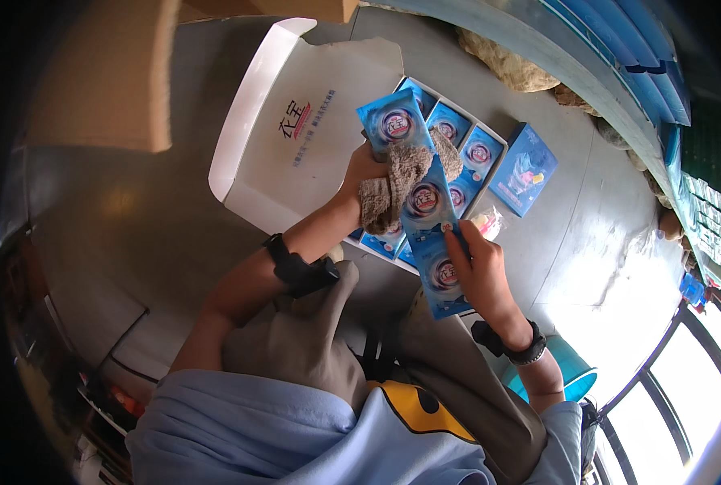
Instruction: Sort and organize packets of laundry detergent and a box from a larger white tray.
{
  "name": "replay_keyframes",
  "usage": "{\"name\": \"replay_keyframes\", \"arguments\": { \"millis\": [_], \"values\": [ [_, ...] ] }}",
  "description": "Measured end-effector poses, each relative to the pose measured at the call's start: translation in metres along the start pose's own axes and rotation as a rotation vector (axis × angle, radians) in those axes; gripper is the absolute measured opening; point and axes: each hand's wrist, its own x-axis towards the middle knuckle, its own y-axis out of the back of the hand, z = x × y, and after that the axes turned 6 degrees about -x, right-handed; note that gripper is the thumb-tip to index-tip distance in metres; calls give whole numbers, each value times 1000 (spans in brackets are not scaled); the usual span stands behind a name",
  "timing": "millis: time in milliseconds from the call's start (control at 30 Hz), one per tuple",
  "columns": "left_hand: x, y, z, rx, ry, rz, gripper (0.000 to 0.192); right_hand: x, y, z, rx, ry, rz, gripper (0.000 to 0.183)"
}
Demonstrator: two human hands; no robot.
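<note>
My left hand [363, 173] is closed around a crumpled brown-grey cloth [406, 170] and the upper part of a strip of joined blue sachets [425, 200]. Lower down, the fingers of my right hand [479, 273] pinch the right edge of that strip. Behind both hands lies an open white cardboard box [495, 159], its compartments holding several blue packets [479, 151]. The box's lid [312, 121], printed inside, is folded back to the left. The cloth and the strip hide part of the compartments.
Right of the box lie a flat blue printed box [524, 170] and a small clear plastic wrapper [489, 223] on the grey floor. A brown carton [100, 79] is at the upper left. Stones [506, 60] line the curved ledge at right. A teal bucket [569, 370] stands beside my right forearm.
</note>
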Motion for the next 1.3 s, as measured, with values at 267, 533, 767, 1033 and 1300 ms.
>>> {"name": "replay_keyframes", "arguments": {
  "millis": [267,533,767,1033,1300],
  "values": [
    [38,27,4,458,-445,-44,26,-13,9,5,39,-80,-76,10],
    [43,2,13,411,-374,-126,19,-17,23,26,183,-213,-209,13],
    [41,-21,14,370,-295,-130,13,-8,16,49,517,-95,-383,22],
    [29,-36,6,614,-317,-142,21,17,14,36,619,15,-324,32],
    [22,-44,-2,692,-309,-217,21,18,10,42,370,33,-190,19]
  ]
}}
